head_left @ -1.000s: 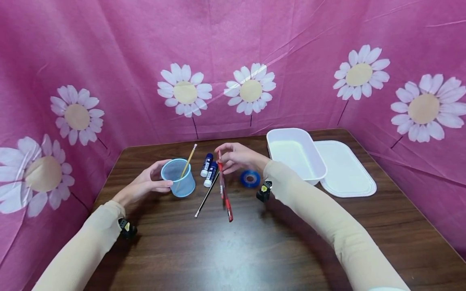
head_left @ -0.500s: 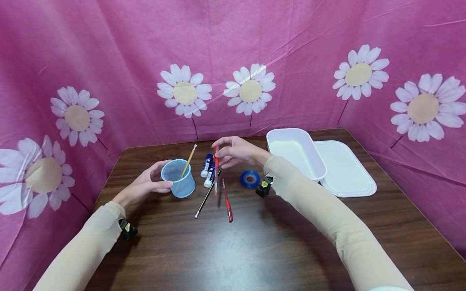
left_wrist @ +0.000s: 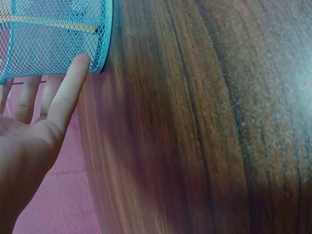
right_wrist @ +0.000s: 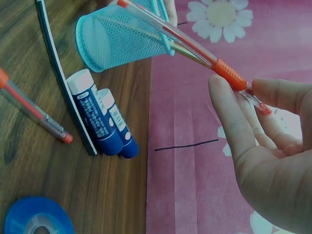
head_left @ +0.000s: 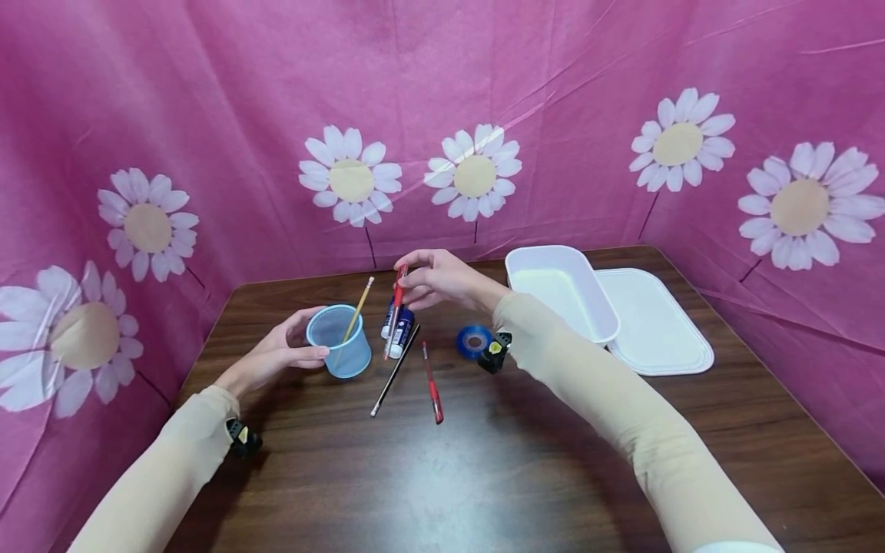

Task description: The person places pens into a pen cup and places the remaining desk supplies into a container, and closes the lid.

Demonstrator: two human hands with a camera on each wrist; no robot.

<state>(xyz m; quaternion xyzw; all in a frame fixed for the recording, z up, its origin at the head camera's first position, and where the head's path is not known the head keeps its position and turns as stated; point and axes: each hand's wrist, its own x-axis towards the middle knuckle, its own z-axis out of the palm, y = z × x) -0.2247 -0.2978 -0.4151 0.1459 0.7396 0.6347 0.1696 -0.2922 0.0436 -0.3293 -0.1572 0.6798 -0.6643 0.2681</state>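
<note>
A light-blue mesh pen cup [head_left: 349, 355] stands upright at the left of the table with a yellow pencil [head_left: 359, 303] leaning inside. My left hand [head_left: 280, 349] holds the cup's left side, thumb in front and fingers behind. My right hand [head_left: 442, 278] pinches a red pen [right_wrist: 190, 43] near its red-grip end. The pen slants down to the left, above two blue glue sticks [right_wrist: 97, 112] with white ends. A dark pencil [head_left: 396, 370] and a second red pen [head_left: 432, 382] lie on the table in front of them.
A roll of blue tape [head_left: 473, 342] lies below the right wrist. At the back right stands a white plastic box [head_left: 563, 296], with its white lid [head_left: 660, 326] beside it. A pink flowered curtain [head_left: 415, 61] hangs behind the table [head_left: 484, 476].
My right hand has lifted one red pen off the other and moved it left and back, over the glue sticks. The other red pen stays on the table; my left hand has kept still.
</note>
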